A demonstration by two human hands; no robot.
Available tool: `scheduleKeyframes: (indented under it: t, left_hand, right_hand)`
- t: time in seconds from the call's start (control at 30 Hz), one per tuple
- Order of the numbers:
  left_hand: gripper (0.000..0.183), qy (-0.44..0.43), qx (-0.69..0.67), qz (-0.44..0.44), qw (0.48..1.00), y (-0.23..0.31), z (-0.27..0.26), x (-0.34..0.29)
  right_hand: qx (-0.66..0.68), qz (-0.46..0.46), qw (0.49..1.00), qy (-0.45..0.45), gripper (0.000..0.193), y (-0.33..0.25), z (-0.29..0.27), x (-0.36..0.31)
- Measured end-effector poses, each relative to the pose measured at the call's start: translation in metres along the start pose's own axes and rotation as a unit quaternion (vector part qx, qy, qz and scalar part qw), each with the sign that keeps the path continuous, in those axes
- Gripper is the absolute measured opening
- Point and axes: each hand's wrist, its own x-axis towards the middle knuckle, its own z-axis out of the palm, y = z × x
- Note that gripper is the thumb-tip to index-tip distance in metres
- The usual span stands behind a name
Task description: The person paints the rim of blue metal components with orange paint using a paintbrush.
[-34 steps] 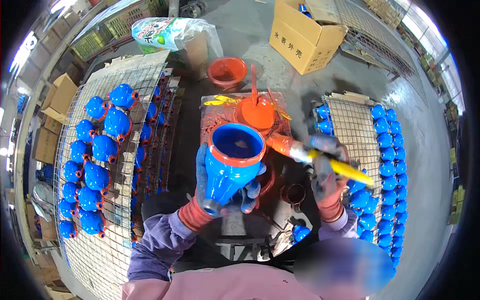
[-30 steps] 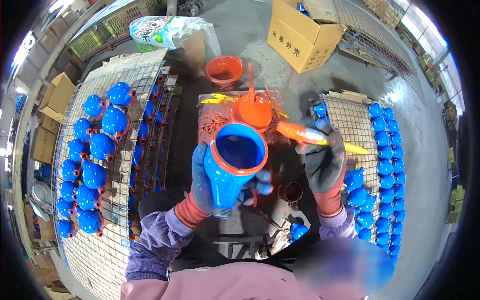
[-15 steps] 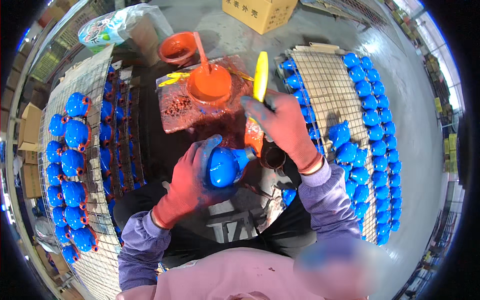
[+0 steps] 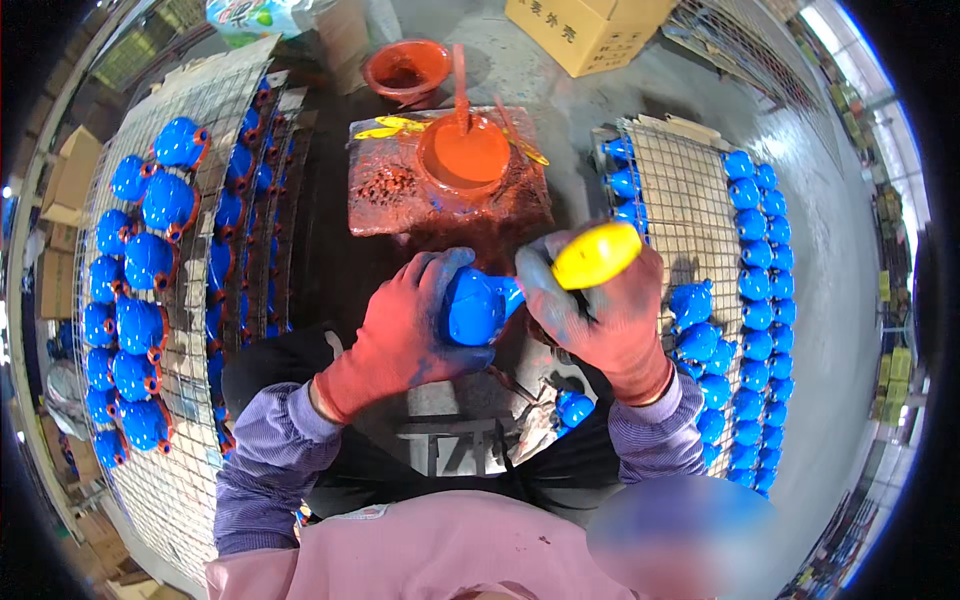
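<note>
Firstly, we list the left hand (image 4: 405, 325), in a red glove with dark blue staining, its fingers curled round one glossy blue vessel (image 4: 475, 305). We find this vessel before the lap, at the near side of the board, its narrow neck directed to the right hand (image 4: 610, 310).

Item two, that right hand, gloved alike: we record it gripping a yellow-handled brush (image 4: 597, 255), the handle's end tipped up and the far end concealed behind the fingers; whether it touches the neck we cannot tell.

Next outward, we note purple sleeves (image 4: 270, 450) and a pink apron (image 4: 420, 550). Between the knees we enter a dark frame (image 4: 455, 425) and, to its right, a further blue piece (image 4: 573, 408).

Beyond the hands we catalogue one paint-crusted board (image 4: 385, 200), bearing a pot (image 4: 463, 197) of orange-red paint with a stick (image 4: 460, 90) standing in it, and yellow tools (image 4: 400, 125) to its left. Behind the board we see a red bowl (image 4: 405, 95).

On the left, we list a wire-mesh rack (image 4: 170, 500) carrying blue pieces with orange-red rims (image 4: 148, 262). On the right, a second mesh rack (image 4: 680, 210) holds blue pieces in two columns (image 4: 750, 255) along its outer side and a looser cluster (image 4: 698, 345) nearer us. Farthest out, we enter a cardboard box (image 4: 590, 35) on the grey floor (image 4: 840, 260).
</note>
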Motion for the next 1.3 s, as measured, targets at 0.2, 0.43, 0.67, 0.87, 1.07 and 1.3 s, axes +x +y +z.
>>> scheduleKeyframes:
  t: [0.2, 0.43, 0.67, 0.87, 1.07, 1.3]
  left_hand:
    - [0.083, -0.004, -0.222, -0.141, 0.965, -0.001, -0.004, 0.002]
    - [0.063, -0.063, -0.671, -0.241, 0.698, 0.002, -0.013, 0.000]
    - [0.089, -0.165, -0.881, -0.173, 0.408, 0.008, -0.015, -0.007]
    - [0.088, -0.234, -0.606, -0.170, 0.741, -0.002, -0.021, -0.009]
    - [0.100, -0.053, -0.840, -0.104, 0.530, 0.008, -0.030, 0.007]
    - [0.102, 0.127, -0.662, 0.004, 0.739, -0.005, -0.068, 0.013]
  right_hand:
    - [0.039, -0.015, 0.999, 0.025, 0.031, -0.002, -0.002, -0.003]
    - [0.377, 0.231, 0.879, 0.179, 0.027, -0.006, 0.025, -0.005]
    - [0.347, 0.329, 0.862, 0.168, 0.023, -0.003, 0.034, -0.013]
    - [0.538, 0.315, 0.751, 0.216, 0.027, 0.003, 0.042, -0.011]
    - [0.501, 0.416, 0.722, 0.232, 0.035, 0.022, 0.038, -0.011]
    - [0.622, 0.362, 0.648, 0.250, 0.053, 0.043, 0.042, -0.019]
